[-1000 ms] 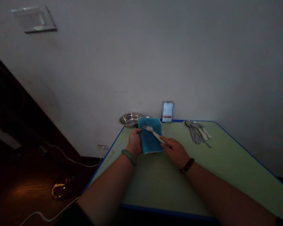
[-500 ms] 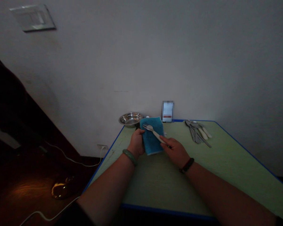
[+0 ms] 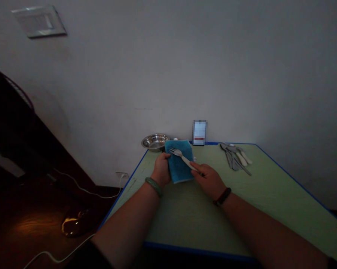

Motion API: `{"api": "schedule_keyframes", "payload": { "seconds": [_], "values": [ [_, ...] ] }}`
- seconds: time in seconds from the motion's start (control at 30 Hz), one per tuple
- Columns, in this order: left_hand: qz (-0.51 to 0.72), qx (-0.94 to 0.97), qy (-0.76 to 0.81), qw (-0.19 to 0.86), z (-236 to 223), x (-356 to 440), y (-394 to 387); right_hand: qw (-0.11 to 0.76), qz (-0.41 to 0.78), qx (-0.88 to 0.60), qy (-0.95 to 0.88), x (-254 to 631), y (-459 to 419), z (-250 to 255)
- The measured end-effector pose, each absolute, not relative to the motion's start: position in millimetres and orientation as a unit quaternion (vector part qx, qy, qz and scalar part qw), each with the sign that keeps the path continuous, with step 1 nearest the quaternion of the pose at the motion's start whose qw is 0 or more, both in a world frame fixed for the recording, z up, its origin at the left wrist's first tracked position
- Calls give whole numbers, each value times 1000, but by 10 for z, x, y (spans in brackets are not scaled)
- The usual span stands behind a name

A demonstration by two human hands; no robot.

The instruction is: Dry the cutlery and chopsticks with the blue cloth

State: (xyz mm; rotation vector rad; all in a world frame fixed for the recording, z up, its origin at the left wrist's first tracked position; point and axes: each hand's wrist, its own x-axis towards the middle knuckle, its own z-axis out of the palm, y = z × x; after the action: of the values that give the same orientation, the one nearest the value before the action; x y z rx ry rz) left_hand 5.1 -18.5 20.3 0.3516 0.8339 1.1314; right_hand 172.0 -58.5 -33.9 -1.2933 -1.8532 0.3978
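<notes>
My left hand (image 3: 162, 171) is closed on the left side of a blue cloth (image 3: 177, 170), its thumb in front and the other fingers hidden behind. In my right hand (image 3: 209, 179) is a fork (image 3: 186, 160) with a pale handle, gripped by the handle end. The fork slants up to the left across the front of the cloth, its metal tines near my left thumb. Behind the cloth's upper left corner, a shiny metal bowl (image 3: 154, 142) sits at the table's far left corner.
A pile of spoons and other cutlery (image 3: 235, 157) lies at the far right of the pale green, blue-edged table (image 3: 196, 224). A lit phone (image 3: 199, 133) leans against the wall (image 3: 168, 74) at the back. A white cable (image 3: 81, 188) runs to a wall socket at the left.
The cloth has shifted slightly left and tilted in my left hand. My right hand and the fork have hardly moved.
</notes>
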Motion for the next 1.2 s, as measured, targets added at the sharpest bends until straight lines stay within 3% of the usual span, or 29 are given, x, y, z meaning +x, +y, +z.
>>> {"api": "schedule_keyframes", "payload": {
  "seconds": [1.2],
  "values": [
    [501, 169, 377, 760, 227, 84, -220, 412, 155, -513, -737, 1706, -558, -363]
  ]
}}
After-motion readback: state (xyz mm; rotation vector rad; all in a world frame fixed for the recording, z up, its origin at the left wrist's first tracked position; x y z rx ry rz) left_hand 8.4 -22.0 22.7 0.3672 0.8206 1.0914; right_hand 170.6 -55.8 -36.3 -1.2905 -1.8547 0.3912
